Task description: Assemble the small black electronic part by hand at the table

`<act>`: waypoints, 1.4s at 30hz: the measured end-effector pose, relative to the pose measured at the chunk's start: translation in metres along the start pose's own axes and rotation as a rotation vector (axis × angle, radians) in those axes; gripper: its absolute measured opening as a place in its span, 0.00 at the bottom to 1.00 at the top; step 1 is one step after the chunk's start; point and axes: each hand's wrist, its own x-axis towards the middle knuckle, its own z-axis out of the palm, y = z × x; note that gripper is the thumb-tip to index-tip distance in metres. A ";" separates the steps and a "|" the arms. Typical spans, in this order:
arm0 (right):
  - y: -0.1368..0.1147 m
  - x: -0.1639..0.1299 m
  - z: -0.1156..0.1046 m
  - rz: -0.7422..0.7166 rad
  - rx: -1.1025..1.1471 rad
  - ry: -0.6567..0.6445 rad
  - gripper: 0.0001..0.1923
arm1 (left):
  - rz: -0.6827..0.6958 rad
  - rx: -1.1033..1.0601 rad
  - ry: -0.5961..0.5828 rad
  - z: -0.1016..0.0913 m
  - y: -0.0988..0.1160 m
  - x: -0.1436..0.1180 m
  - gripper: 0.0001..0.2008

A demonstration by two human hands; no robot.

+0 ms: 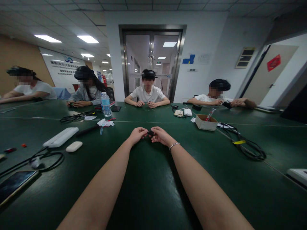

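Note:
Both my arms stretch forward over the dark green table [148, 191]. Between my hands is a small black object [150, 133], too small and dark for me to name its kind. My left hand [138, 134] pinches its left end between thumb and fingertips. From the other side, my right hand [161, 135] grips it with thumb and bent fingers; a metal bracelet [174, 146] circles that wrist. The object is held just above or at the tabletop; I cannot tell which. My fingers hide part of it.
Left lie a white power bank [61, 137], a white earbud case [74, 146], a phone [18, 185] and cables. A water bottle [106, 104] stands beyond. Right are a small open box [206, 122] and a coiled black cable [249, 150]. Several people in headsets sit around the table.

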 end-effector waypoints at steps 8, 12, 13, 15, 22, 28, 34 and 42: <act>-0.001 -0.001 0.001 -0.023 -0.069 -0.018 0.14 | -0.017 -0.018 -0.001 0.000 -0.001 0.002 0.13; -0.001 -0.001 0.000 -0.025 -0.084 -0.043 0.13 | -0.019 -0.031 0.001 0.000 -0.004 0.004 0.15; -0.001 0.000 0.000 -0.013 -0.085 -0.044 0.11 | -0.020 -0.036 0.000 0.000 -0.004 0.004 0.15; -0.001 0.001 -0.001 -0.009 -0.093 -0.037 0.12 | -0.022 -0.042 0.000 0.000 -0.005 0.005 0.15; 0.000 0.002 -0.001 -0.017 -0.122 -0.035 0.11 | -0.023 -0.037 0.003 0.000 -0.005 0.005 0.13; -0.002 -0.001 0.001 -0.016 -0.123 -0.045 0.10 | -0.037 -0.048 0.008 0.001 -0.002 0.004 0.12; -0.001 0.000 0.000 -0.030 -0.104 -0.032 0.08 | -0.039 -0.066 0.002 0.000 -0.004 0.005 0.12; 0.002 0.003 -0.002 -0.029 -0.137 -0.038 0.11 | -0.035 -0.068 -0.009 0.000 -0.005 0.006 0.13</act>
